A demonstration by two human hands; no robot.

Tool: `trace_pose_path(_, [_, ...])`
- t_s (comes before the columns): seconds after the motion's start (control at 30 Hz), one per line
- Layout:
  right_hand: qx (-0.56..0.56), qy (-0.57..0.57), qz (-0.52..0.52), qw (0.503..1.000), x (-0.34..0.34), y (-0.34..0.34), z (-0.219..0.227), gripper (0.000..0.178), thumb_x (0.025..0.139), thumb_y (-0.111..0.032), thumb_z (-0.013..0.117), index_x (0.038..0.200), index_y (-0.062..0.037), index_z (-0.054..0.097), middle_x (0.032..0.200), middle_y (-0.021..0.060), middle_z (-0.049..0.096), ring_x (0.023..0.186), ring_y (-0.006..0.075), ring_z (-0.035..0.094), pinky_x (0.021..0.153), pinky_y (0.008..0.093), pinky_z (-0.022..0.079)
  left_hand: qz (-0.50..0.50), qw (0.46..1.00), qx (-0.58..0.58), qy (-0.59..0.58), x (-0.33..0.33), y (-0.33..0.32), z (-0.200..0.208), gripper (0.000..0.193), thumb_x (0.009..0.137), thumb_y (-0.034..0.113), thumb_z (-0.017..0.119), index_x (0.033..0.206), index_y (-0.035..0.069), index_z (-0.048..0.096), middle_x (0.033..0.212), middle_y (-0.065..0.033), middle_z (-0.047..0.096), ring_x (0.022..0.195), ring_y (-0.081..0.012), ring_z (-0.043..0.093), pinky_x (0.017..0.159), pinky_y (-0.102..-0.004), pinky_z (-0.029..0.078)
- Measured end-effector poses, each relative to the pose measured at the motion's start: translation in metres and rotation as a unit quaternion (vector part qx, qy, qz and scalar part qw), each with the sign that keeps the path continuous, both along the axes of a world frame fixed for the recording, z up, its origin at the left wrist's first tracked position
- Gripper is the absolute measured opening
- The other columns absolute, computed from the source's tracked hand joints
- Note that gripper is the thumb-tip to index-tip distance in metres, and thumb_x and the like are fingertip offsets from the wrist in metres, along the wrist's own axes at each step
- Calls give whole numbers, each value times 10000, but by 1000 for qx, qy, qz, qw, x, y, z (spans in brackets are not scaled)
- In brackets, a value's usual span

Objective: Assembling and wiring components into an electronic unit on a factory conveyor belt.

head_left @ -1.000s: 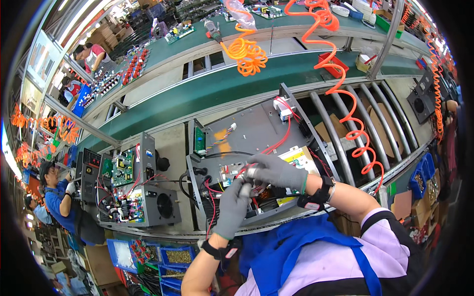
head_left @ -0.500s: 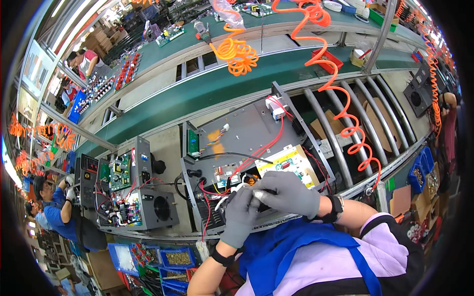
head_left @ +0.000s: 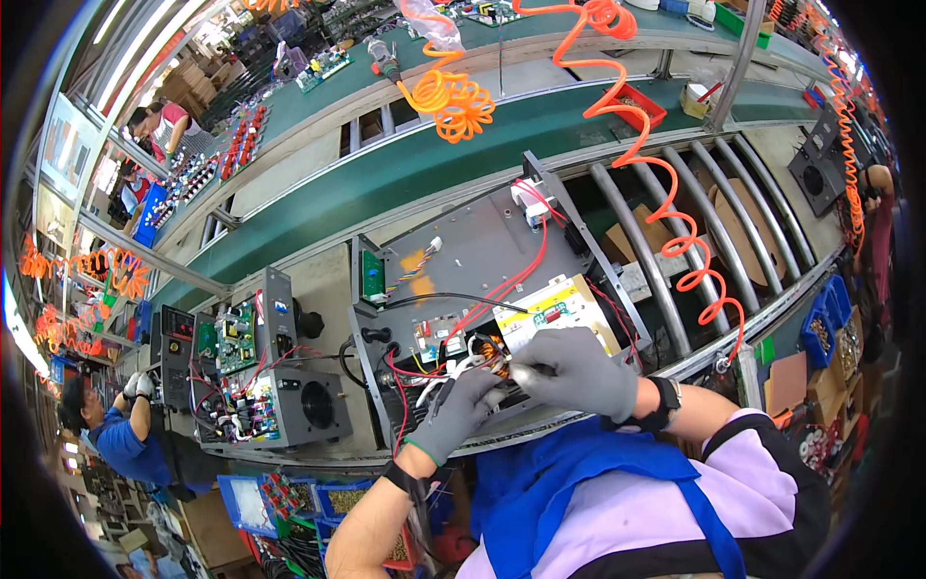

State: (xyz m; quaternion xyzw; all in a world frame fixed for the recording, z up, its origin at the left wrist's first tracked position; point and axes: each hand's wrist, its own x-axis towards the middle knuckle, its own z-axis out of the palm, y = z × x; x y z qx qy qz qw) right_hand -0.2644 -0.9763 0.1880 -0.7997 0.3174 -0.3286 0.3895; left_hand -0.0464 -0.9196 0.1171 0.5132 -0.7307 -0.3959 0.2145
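Observation:
Both my gloved hands are over the near side of an open grey metal chassis (head_left: 479, 253). My left hand (head_left: 461, 413) is closed by the white wires (head_left: 467, 366), its fingertips bent inward; what it grips is hidden. My right hand (head_left: 584, 374) is closed in a pinch beside the copper-coloured coil (head_left: 495, 353), just in front of a white-and-yellow board (head_left: 555, 317). Its fingers cover whatever they hold. Red wires (head_left: 509, 288) and a black cable (head_left: 449, 296) run across the chassis. A small green circuit board (head_left: 372, 277) stands at its left end.
On the left stands another open unit with a black fan (head_left: 316, 407), beyond which a person in blue (head_left: 130, 439) works. Metal rollers (head_left: 644, 261) lie to the right, under a hanging orange coiled hose (head_left: 687, 241). Behind runs a green belt (head_left: 318, 217); parts bins (head_left: 820, 333) are at right.
My hands, close together before, have moved apart. The left has shifted down and left, the right slightly right. The whole view has shifted a little.

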Motion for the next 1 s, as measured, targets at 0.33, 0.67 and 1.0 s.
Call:
trace_pose_path(0.33, [-191,-19,129,973,-18,46,-14,121,802,-221,650,895,-158,604,736,39,575,626,236,601,523,375,462,-85,986,143,24,-19,-45,32,349,780,-54,484,1093,1,628,1003,-114,664,911,-178,615,838,-291,474])
trace_pose_path(0.67, [153,-119,12,981,-26,-30,-27,268,871,-249,607,1054,-59,658,843,85,654,760,249,627,682,343,492,71,970,149,179,-30,-44,53,281,896,95,532,1139,-30,601,873,-66,633,810,-110,577,744,-259,473])
trace_pose_path(1.0, [95,495,226,834,-30,-60,-33,349,807,-401,601,910,-76,676,799,139,668,766,319,659,674,421,500,44,974,175,139,-29,-55,36,256,827,116,588,1059,14,626,844,-33,634,714,-61,547,678,-228,463])
